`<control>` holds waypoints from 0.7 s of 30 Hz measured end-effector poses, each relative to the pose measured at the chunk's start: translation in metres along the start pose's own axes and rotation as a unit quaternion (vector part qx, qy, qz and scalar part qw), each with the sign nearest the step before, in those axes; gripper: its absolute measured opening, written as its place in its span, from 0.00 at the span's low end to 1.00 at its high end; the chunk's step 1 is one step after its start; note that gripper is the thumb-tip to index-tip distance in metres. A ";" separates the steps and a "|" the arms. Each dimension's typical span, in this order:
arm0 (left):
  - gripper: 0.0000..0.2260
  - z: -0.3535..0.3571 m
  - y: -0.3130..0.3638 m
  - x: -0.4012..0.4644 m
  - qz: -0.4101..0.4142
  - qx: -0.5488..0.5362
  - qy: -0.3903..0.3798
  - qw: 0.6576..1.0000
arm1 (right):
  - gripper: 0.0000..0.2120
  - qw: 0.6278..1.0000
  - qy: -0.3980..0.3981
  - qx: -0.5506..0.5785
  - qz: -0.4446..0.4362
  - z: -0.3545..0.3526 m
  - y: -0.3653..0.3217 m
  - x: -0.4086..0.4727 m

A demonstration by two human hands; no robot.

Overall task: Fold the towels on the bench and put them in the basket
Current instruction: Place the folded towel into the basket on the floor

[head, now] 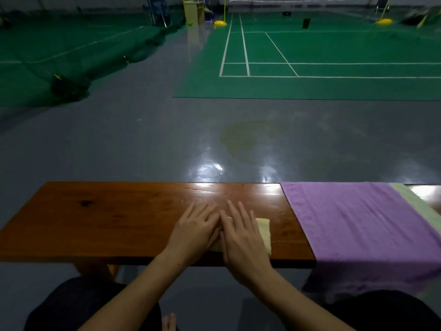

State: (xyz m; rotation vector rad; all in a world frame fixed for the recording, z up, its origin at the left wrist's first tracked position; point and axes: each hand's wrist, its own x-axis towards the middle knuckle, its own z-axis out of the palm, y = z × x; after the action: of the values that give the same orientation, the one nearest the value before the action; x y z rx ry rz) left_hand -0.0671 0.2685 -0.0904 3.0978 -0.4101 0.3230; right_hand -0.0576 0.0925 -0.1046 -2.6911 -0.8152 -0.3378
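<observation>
Both hands — left [194,229], right [241,235] — press flat, side by side, on a folded yellow towel [264,231]. A purple towel [358,223] drapes the bench [107,218] nearby.

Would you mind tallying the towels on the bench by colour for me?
Pale yellow towel, folded small under the left hand and right hand: 1
Purple towel, spread flat: 1
Light green towel, mostly under the purple one: 1
Total: 3
</observation>
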 end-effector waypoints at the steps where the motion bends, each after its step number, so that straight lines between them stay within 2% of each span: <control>1: 0.28 0.003 0.002 0.000 -0.023 -0.004 -0.042 0.999 | 0.27 1.000 -0.023 0.003 0.010 0.007 -0.001 -0.001; 3: 0.42 0.006 0.001 -0.001 -0.056 -0.029 -0.105 0.992 | 0.27 0.998 -0.052 -0.009 0.017 0.012 0.007 -0.002; 5: 0.50 0.010 0.000 -0.002 -0.072 -0.038 -0.127 0.989 | 0.30 0.997 -0.070 -0.023 0.004 0.011 0.018 -0.002; 7: 0.49 0.011 0.000 -0.003 -0.086 -0.039 -0.138 0.986 | 0.33 0.995 -0.096 -0.039 -0.008 0.009 0.026 -0.002; 12: 0.37 0.008 -0.005 -0.003 -0.137 -0.066 -0.171 0.973 | 0.38 0.989 -0.143 -0.041 0.023 0.001 0.047 -0.005; 17: 0.38 0.002 -0.014 -0.002 -0.150 -0.064 -0.159 0.974 | 0.34 0.982 -0.179 -0.022 0.052 -0.013 0.058 -0.009; 21: 0.36 -0.005 -0.023 0.001 -0.176 -0.075 -0.128 0.973 | 0.29 0.990 -0.110 -0.074 0.040 -0.018 0.057 -0.010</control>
State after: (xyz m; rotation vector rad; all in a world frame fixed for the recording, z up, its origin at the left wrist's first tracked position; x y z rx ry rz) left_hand -0.0616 0.2908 -0.0849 2.9861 0.1158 -0.1084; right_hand -0.0356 0.0362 -0.1032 -2.9298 -0.7662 -0.0851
